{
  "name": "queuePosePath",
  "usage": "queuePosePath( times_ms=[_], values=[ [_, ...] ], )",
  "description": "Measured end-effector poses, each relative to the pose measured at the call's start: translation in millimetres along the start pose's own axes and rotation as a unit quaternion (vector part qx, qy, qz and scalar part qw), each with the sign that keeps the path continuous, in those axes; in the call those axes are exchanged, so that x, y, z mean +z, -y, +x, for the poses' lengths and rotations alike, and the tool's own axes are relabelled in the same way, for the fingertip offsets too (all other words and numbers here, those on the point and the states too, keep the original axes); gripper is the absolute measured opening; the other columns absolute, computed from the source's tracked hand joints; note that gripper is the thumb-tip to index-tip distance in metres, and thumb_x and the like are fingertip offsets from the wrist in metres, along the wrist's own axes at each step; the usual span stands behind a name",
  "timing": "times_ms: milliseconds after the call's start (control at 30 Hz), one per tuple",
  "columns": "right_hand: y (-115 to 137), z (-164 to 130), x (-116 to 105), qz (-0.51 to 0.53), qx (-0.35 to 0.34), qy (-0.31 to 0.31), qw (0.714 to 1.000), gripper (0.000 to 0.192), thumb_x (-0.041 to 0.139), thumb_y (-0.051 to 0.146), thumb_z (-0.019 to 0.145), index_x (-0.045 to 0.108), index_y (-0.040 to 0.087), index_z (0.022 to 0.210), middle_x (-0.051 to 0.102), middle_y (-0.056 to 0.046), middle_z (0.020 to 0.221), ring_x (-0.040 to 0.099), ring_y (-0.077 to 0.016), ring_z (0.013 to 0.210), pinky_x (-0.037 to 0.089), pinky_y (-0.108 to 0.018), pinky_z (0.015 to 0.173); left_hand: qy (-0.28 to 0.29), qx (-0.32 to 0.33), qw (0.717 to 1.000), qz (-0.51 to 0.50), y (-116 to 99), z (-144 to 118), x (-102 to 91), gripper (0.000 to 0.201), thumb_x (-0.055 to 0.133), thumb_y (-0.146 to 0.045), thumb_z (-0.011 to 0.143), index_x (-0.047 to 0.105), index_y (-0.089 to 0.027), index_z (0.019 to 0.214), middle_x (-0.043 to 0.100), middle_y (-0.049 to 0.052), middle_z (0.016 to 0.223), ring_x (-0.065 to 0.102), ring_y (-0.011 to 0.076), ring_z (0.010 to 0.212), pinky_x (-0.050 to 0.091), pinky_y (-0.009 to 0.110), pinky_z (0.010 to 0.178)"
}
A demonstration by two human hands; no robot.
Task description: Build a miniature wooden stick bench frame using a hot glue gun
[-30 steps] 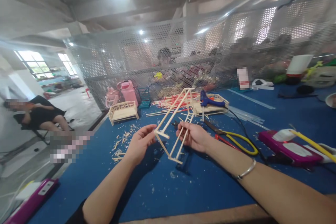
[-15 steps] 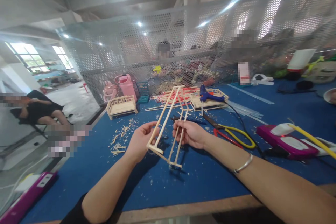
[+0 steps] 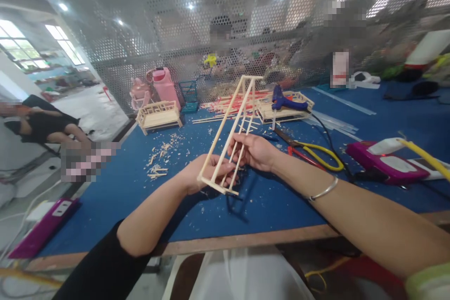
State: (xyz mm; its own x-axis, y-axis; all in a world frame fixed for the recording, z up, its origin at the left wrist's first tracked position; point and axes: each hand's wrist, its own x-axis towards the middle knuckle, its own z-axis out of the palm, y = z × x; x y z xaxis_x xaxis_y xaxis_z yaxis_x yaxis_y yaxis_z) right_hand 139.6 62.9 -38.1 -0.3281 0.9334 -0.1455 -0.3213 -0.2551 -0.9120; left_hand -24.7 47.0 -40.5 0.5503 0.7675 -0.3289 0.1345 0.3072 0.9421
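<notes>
Left to right, I had one bench (image 3: 160,116), scraps (image 3: 158,171), my left hand (image 3: 201,172) gripping the near end of the frame (image 3: 240,110), which tilted above the table (image 3: 197,220), my right hand (image 3: 257,152) closed on its right side, glue gun (image 3: 290,103), shears (image 3: 287,139).

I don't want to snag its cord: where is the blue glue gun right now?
In the head view, the blue glue gun sits right of centre, beyond the right hand, by the right-side miniature wooden bench and behind the yellow-handled tool.
</notes>
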Motion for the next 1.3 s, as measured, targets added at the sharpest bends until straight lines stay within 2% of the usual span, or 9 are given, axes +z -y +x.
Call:
queuePosePath(
  times_ms=[100,200,300,467,533,600,900,1167,1300],
  values=[
    [0.2,-0.8,1.3,-0.026,-0.005,-0.008,1.0,0.027,0.036,0.028,0.096,0.052,0.016,0.077,0.059,0.002,0.059,0.054,-0.0079,0.042,0.043,-0.017,0.034,-0.014,0.028,0.999,-0.014,-2.4,-0.1,0.4,0.037,0.082,-0.041,0.055,0.067,-0.01,0.069,0.067,0.005,0.059,0.056,0.0082,0.047,0.043,0.019,0.048],
    [-1.7,-1.0,0.3,-0.079,-0.028,-0.01,0.996,0.023,0.04,0.036,0.094,0.05,0.019,0.083,0.057,0.002,0.066,0.055,-0.009,0.048,0.043,-0.017,0.036,-0.098,0.064,0.992,-0.039,-7.2,-0.1,-2.3,0.03,0.08,-0.036,0.059,0.065,-0.012,0.069,0.066,0.002,0.059,0.058,0.0089,0.05,0.046,0.019,0.052],
    [-6.4,-1.9,-2.0,-0.193,-0.081,-0.002,0.978,0.022,0.045,0.039,0.089,0.05,0.02,0.081,0.055,0.001,0.071,0.052,-0.0095,0.051,0.041,-0.019,0.038,-0.165,0.112,0.978,-0.057,-12.5,-0.9,-8.0,0.028,0.079,-0.036,0.061,0.063,-0.013,0.067,0.065,0.0,0.06,0.058,0.0088,0.051,0.047,0.02,0.054],
    [-11.4,-8.1,-2.3,-0.406,-0.181,0.053,0.894,0.027,0.054,0.042,0.079,0.053,0.018,0.069,0.05,0.003,0.058,0.042,-0.0091,0.051,0.035,-0.022,0.047,-0.212,0.161,0.96,-0.082,-15.2,-3.6,-13.5,0.036,0.081,-0.039,0.054,0.062,-0.013,0.068,0.065,0.0,0.061,0.055,0.0076,0.051,0.046,0.019,0.053],
    [-11.4,-10.2,-1.8,-0.458,-0.217,0.063,0.86,0.022,0.056,0.037,0.077,0.055,0.017,0.068,0.049,0.004,0.056,0.041,-0.0092,0.052,0.034,-0.023,0.051,-0.216,0.175,0.956,-0.091,-14.6,-4.0,-13.0,0.037,0.082,-0.039,0.052,0.062,-0.013,0.07,0.065,0.0,0.063,0.056,0.0084,0.054,0.046,0.02,0.055],
    [-11.2,-11.0,-1.5,-0.481,-0.236,0.07,0.841,0.019,0.053,0.033,0.078,0.057,0.017,0.068,0.05,0.004,0.056,0.042,-0.0095,0.053,0.034,-0.023,0.053,-0.216,0.179,0.955,-0.093,-14.0,-3.9,-12.1,0.035,0.081,-0.039,0.055,0.062,-0.014,0.07,0.065,0.0,0.064,0.057,0.0093,0.056,0.047,0.021,0.057],
    [-12.6,-10.9,0.7,-0.504,-0.266,0.071,0.818,0.013,0.054,0.027,0.079,0.06,0.018,0.072,0.057,0.002,0.06,0.047,-0.0099,0.054,0.036,-0.022,0.054,-0.222,0.077,0.971,-0.039,-9.0,-1.1,-14.8,0.027,0.076,-0.034,0.065,0.059,-0.013,0.065,0.059,-0.002,0.055,0.052,0.0062,0.046,0.041,0.017,0.048],
    [-18.4,-11.4,6.5,-0.573,-0.249,0.086,0.776,0.014,0.056,0.024,0.079,0.065,0.017,0.07,0.06,0.001,0.06,0.048,-0.01,0.053,0.033,-0.022,0.055,-0.228,0.03,0.973,-0.001,-1.4,-2.7,-19.0,0.026,0.074,-0.029,0.066,0.058,-0.012,0.055,0.057,-0.001,0.049,0.049,0.0053,0.043,0.04,0.016,0.046],
    [-19.4,-13.0,9.6,-0.586,-0.24,0.087,0.769,0.016,0.056,0.023,0.081,0.068,0.017,0.072,0.063,0.0,0.06,0.049,-0.01,0.053,0.032,-0.022,0.055,-0.256,0.013,0.965,0.046,-0.4,-2.2,-19.1,0.02,0.071,-0.024,0.069,0.059,-0.013,0.056,0.058,-0.002,0.048,0.049,0.0064,0.041,0.042,0.018,0.046]
  ],
)
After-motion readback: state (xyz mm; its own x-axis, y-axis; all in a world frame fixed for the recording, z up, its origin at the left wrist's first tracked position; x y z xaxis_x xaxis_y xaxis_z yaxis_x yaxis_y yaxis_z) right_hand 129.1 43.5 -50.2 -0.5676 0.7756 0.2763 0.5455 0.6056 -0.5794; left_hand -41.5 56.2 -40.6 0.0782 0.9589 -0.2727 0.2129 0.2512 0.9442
